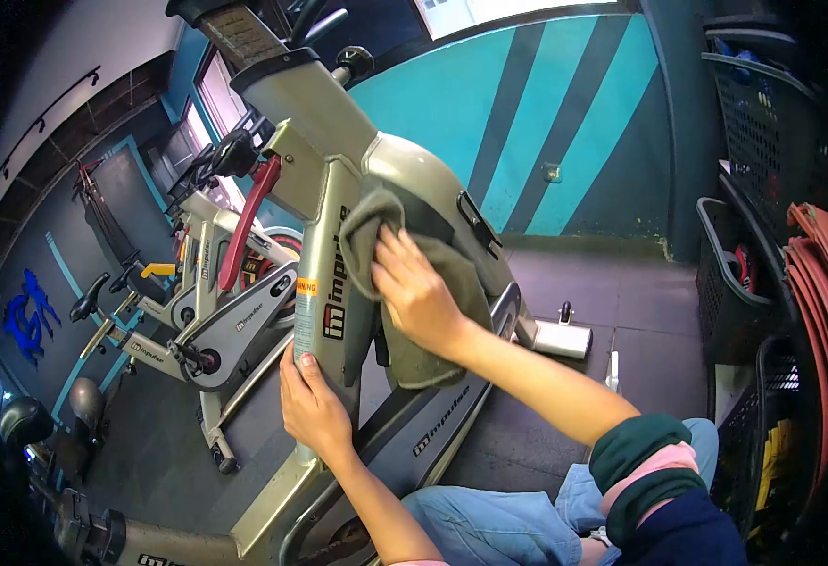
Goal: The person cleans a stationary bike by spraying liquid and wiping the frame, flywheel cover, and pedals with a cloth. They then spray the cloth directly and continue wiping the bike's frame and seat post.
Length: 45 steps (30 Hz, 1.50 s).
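Right in front of me stands an exercise bike (315,226) with a silver-gold frame and "impulse" lettering. My right hand (416,288) presses a grey-green cloth (433,349) against the side of the bike near its flywheel cover; the cloth hangs down below the fingers. Lower on the same frame post, my left hand (315,401) is wrapped round the tube, its thumb on the front, just under the orange warning label (306,287). A red lever (249,222) sticks out from the post above.
More exercise bikes (235,330) stand on the left. Black plastic baskets (730,283) and folded reddish mats (815,311) are stacked along the right. Behind the bike is a teal wall (433,94) with dark stripes. My bent legs in jeans (499,524) are close below.
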Each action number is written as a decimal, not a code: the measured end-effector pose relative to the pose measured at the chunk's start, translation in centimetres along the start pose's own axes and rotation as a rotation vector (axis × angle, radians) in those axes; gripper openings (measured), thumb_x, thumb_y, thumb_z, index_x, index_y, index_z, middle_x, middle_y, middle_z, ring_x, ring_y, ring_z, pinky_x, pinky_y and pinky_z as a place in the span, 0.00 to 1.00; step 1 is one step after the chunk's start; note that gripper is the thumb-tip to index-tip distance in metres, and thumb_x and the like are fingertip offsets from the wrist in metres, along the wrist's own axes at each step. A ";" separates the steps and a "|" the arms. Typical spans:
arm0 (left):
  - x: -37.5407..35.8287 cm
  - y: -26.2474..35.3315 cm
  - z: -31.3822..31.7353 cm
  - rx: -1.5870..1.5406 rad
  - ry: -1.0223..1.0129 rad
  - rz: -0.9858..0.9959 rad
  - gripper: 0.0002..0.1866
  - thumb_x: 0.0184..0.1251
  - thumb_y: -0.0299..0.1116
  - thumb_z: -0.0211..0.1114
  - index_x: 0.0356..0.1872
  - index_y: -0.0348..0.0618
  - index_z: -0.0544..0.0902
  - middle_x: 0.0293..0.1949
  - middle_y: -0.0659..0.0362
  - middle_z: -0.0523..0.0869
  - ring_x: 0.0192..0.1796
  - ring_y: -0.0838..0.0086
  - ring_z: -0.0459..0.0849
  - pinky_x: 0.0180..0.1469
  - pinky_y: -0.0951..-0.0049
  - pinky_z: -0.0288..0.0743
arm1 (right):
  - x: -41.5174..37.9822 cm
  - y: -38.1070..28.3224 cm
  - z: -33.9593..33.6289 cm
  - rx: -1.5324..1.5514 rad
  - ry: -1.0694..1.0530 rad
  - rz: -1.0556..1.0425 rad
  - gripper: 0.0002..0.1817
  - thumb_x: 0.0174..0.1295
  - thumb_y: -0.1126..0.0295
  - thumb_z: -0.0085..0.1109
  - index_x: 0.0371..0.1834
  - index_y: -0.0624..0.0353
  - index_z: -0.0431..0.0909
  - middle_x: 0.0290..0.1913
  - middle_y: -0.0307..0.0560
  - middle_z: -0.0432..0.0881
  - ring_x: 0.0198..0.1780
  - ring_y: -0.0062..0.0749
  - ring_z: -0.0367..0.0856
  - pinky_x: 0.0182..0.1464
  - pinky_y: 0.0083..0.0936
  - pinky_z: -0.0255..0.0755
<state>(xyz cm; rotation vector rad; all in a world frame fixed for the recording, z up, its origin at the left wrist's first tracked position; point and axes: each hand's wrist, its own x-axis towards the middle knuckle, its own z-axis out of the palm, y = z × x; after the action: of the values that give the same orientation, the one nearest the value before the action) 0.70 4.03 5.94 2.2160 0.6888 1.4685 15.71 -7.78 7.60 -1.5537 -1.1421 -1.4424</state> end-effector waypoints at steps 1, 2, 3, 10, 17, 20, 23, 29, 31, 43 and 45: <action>0.0 -0.1 0.1 -0.003 0.004 -0.001 0.23 0.75 0.49 0.45 0.57 0.47 0.78 0.51 0.52 0.84 0.52 0.53 0.81 0.51 0.58 0.72 | -1.0 -0.8 0.0 0.035 -0.017 0.008 0.14 0.50 0.78 0.53 0.42 0.71 0.76 0.54 0.63 0.75 0.66 0.56 0.68 0.71 0.49 0.58; 0.0 -0.3 0.3 0.010 0.023 0.013 0.23 0.75 0.50 0.44 0.57 0.49 0.78 0.49 0.52 0.84 0.50 0.53 0.82 0.50 0.59 0.73 | -1.9 -1.6 -0.1 0.061 -0.028 0.011 0.14 0.50 0.79 0.54 0.41 0.71 0.77 0.54 0.63 0.76 0.65 0.57 0.69 0.70 0.49 0.59; 0.0 -0.4 0.3 0.025 0.043 0.028 0.23 0.75 0.51 0.44 0.57 0.50 0.78 0.48 0.52 0.85 0.49 0.53 0.83 0.48 0.60 0.73 | -2.9 -2.4 0.0 0.087 -0.038 0.015 0.14 0.49 0.79 0.54 0.41 0.71 0.77 0.53 0.63 0.76 0.65 0.58 0.69 0.70 0.49 0.60; -0.1 0.0 0.1 0.020 0.028 0.038 0.20 0.74 0.46 0.46 0.56 0.47 0.78 0.49 0.51 0.84 0.50 0.53 0.82 0.49 0.57 0.73 | -7.4 -6.9 0.4 0.237 -0.083 0.021 0.11 0.50 0.77 0.55 0.38 0.68 0.78 0.54 0.61 0.76 0.65 0.53 0.70 0.70 0.48 0.61; -0.1 -0.1 0.1 0.010 0.038 0.058 0.20 0.74 0.46 0.47 0.55 0.46 0.78 0.50 0.51 0.84 0.50 0.52 0.82 0.49 0.57 0.73 | -4.6 -2.6 0.3 -0.013 -0.132 -0.157 0.11 0.55 0.64 0.54 0.38 0.53 0.81 0.57 0.45 0.75 0.71 0.45 0.62 0.73 0.59 0.45; -0.1 -0.2 0.1 0.029 0.029 0.052 0.21 0.74 0.46 0.47 0.56 0.45 0.78 0.49 0.51 0.84 0.50 0.53 0.82 0.49 0.58 0.73 | -0.5 -0.1 -0.6 -0.184 -0.063 -0.107 0.12 0.55 0.65 0.54 0.39 0.56 0.82 0.55 0.47 0.76 0.71 0.46 0.63 0.72 0.61 0.44; -0.1 -0.5 0.2 0.044 0.037 0.068 0.20 0.74 0.46 0.47 0.56 0.46 0.78 0.50 0.52 0.84 0.50 0.53 0.81 0.49 0.58 0.73 | 4.1 3.6 -1.0 -0.360 0.061 -0.008 0.13 0.55 0.67 0.54 0.40 0.60 0.80 0.54 0.48 0.77 0.69 0.50 0.65 0.72 0.61 0.45; 0.0 0.0 0.1 0.022 0.024 0.033 0.20 0.74 0.45 0.47 0.56 0.46 0.78 0.50 0.53 0.84 0.50 0.54 0.82 0.49 0.58 0.73 | 4.2 1.0 1.1 -0.040 0.155 0.087 0.11 0.53 0.78 0.52 0.40 0.68 0.77 0.53 0.59 0.75 0.65 0.55 0.68 0.69 0.50 0.58; 0.0 -0.1 0.0 0.041 0.020 0.047 0.20 0.74 0.45 0.47 0.56 0.47 0.78 0.50 0.53 0.84 0.49 0.54 0.82 0.49 0.58 0.73 | 1.5 -1.6 1.6 0.021 0.149 0.093 0.09 0.51 0.79 0.52 0.36 0.70 0.75 0.52 0.62 0.74 0.63 0.55 0.69 0.68 0.48 0.62; 0.0 -0.8 0.3 0.033 0.073 0.125 0.22 0.75 0.48 0.45 0.57 0.48 0.78 0.47 0.51 0.85 0.46 0.53 0.84 0.45 0.60 0.74 | -7.6 -8.4 0.7 0.279 -0.098 0.068 0.10 0.46 0.80 0.57 0.35 0.67 0.78 0.50 0.54 0.76 0.58 0.47 0.72 0.60 0.40 0.68; 0.0 -0.7 0.3 0.022 0.068 0.115 0.22 0.75 0.48 0.45 0.57 0.48 0.78 0.47 0.51 0.85 0.46 0.53 0.84 0.46 0.60 0.74 | -7.6 -7.6 0.5 0.285 -0.126 -0.051 0.11 0.46 0.76 0.60 0.35 0.66 0.78 0.49 0.53 0.75 0.58 0.48 0.72 0.63 0.42 0.66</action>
<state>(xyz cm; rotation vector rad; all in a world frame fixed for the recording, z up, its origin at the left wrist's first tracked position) 0.81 4.58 5.42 2.2654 0.6107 1.6052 8.96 -5.65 -0.50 -1.4371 -1.4040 -1.1667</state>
